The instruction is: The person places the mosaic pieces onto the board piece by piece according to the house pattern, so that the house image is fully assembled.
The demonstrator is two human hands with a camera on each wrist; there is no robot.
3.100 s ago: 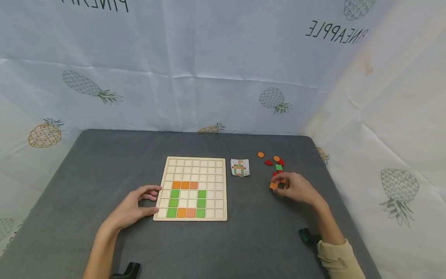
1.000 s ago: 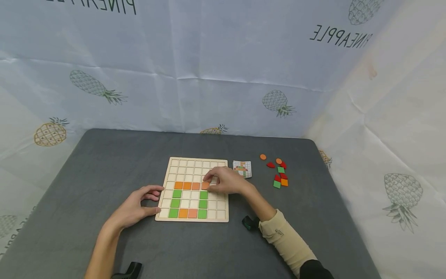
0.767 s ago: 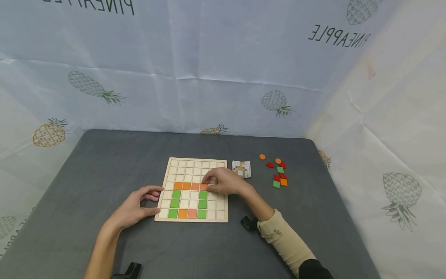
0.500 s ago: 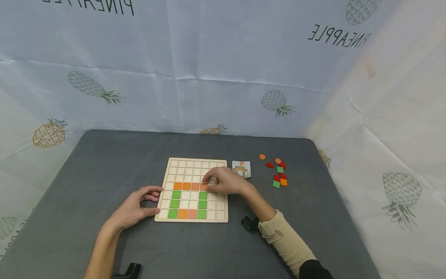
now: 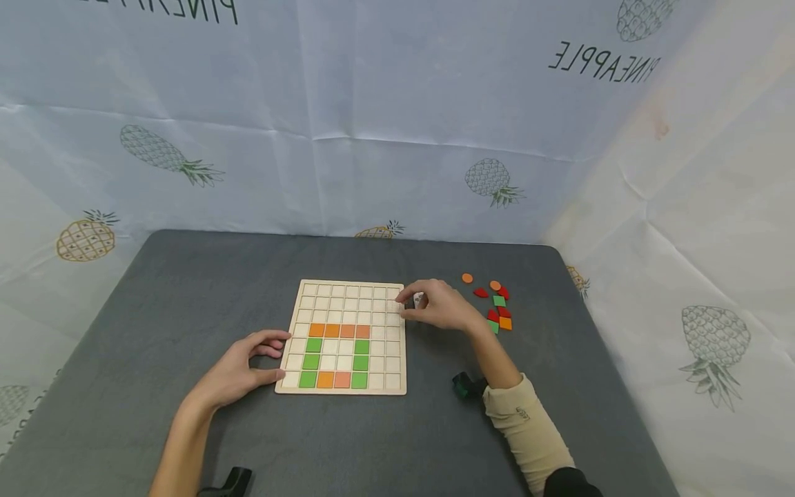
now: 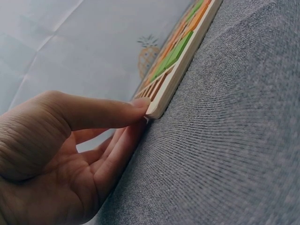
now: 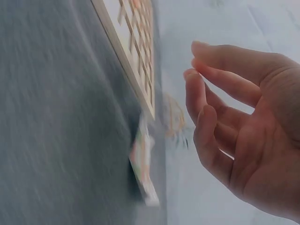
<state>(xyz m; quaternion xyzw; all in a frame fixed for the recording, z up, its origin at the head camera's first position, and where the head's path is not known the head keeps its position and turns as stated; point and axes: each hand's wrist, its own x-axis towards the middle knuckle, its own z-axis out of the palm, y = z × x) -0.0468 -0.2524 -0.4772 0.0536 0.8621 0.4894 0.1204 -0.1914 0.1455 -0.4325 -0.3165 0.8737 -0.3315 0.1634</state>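
A square wooden grid board point(image 5: 391, 364) lies on the grey table. On it, a row of orange tiles point(image 5: 332, 330) tops two columns of green tiles point(image 5: 361, 363), with orange and salmon tiles between the columns' lower ends. My left hand point(image 5: 242, 363) holds the board's left edge; the left wrist view shows the thumb on the rim point(image 6: 154, 110) at a corner and fingers against the side. My right hand point(image 5: 439, 304) hovers at the board's right edge, fingers loosely curved with nothing between them. Beneath it, a small printed pattern card point(image 7: 142, 161) is mostly hidden in the head view.
Loose pieces lie right of the card: orange discs point(image 5: 467, 278), red pieces point(image 5: 481, 293), green squares point(image 5: 499, 301) and an orange square point(image 5: 506, 323). A pineapple-print cloth point(image 5: 385, 103) hangs behind the table. Black wrist devices point(image 5: 462, 385) sit by both forearms.
My right hand took an orange square from the loose pieces, set it at the right end of the orange row, let go and moved right over the card. The left hand stayed put.
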